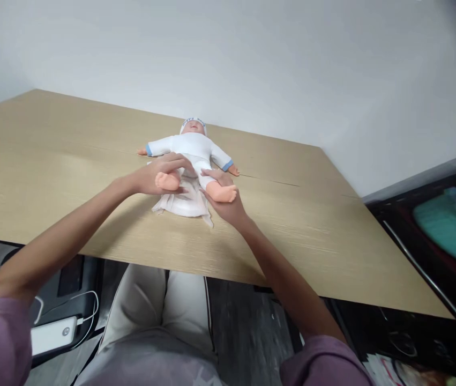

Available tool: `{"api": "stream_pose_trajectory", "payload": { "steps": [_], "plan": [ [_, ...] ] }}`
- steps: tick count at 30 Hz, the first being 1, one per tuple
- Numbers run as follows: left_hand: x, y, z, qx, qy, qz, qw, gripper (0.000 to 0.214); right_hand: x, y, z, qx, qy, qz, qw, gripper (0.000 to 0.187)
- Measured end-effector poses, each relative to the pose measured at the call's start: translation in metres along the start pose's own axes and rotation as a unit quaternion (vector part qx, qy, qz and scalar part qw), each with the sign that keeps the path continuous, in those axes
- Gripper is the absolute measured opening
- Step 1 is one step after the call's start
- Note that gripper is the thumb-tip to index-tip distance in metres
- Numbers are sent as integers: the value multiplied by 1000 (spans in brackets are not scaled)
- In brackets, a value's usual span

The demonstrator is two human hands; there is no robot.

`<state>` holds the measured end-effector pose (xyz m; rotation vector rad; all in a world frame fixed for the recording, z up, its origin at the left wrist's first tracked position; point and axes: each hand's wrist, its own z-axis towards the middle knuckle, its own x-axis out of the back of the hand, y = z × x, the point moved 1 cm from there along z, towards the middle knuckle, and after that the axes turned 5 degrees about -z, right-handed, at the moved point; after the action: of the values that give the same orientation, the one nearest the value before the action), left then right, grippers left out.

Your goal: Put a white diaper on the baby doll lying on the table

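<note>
One cloth-suited baby doll (191, 143) being clasped at two rounded legs (213, 188) by curled left hand (170, 163) and right hand (230, 211); one crinkled white diaper (185, 207) being straddled on wood-grain worktop (312, 236).

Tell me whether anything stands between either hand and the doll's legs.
Nothing visible does: the left hand and right hand each hold the doll by a leg. The white diaper lies low between the hands, blocking neither.

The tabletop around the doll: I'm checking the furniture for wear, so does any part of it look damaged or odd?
Yes: a thin dark line shows in the table, on the picture's right of the doll. It breaks the pale surface; it may be a crack or an open seam, I can't tell which.
</note>
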<state>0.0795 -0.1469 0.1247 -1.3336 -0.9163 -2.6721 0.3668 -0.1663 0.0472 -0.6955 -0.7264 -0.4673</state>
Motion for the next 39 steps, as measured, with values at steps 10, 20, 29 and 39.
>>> {"api": "stream_pose_trajectory", "payload": {
  "steps": [10,20,29,39],
  "plan": [
    [-3,-49,-80,10,-123,62,990,65,5,42,-35,156,-114,-72,979,45],
    [-9,-32,-75,70,-161,75,982,47,25,44,-28,111,-178,26,977,51],
    [-56,-14,-70,121,-59,171,976,33,-6,-8,-54,66,-108,-133,983,56],
    [-14,-56,-3,201,125,72,969,29,-11,41,33,-64,69,-18,995,43]
  ]
}}
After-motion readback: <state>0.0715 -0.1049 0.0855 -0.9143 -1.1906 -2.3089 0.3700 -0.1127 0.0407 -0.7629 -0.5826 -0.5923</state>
